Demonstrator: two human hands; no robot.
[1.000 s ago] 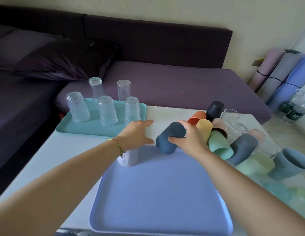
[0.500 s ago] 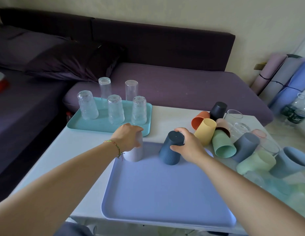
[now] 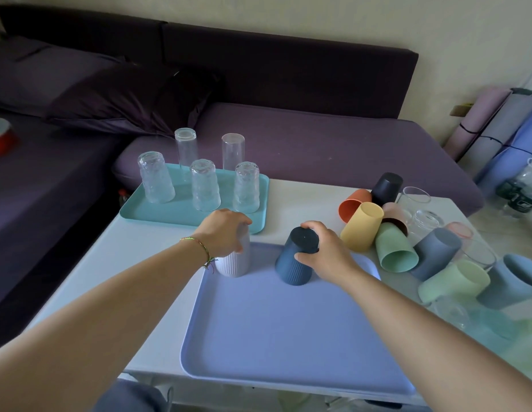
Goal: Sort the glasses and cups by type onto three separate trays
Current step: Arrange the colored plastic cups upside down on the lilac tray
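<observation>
A blue-violet tray (image 3: 288, 331) lies in front of me on the white table. At its far left corner stands a pale ribbed cup (image 3: 233, 263), upside down, with my left hand (image 3: 221, 233) closed over its top. Beside it a dark blue ribbed cup (image 3: 294, 263) stands upside down on the tray, gripped near its top by my right hand (image 3: 327, 251). A teal tray (image 3: 175, 212) at the back left carries several clear glasses (image 3: 205, 185), all upside down. To the right lies a heap of coloured plastic cups (image 3: 395, 248) and clear glasses (image 3: 422, 221).
The white table (image 3: 125, 263) ends close to the purple sofa (image 3: 318, 144) behind it. Rolled mats (image 3: 496, 129) and a water bottle (image 3: 523, 188) stand at the far right. A red object (image 3: 0, 138) lies on the sofa at the left edge.
The dark blue cup went from tilted in the air to standing upside down on the tray. My left hand came down onto the pale cup.
</observation>
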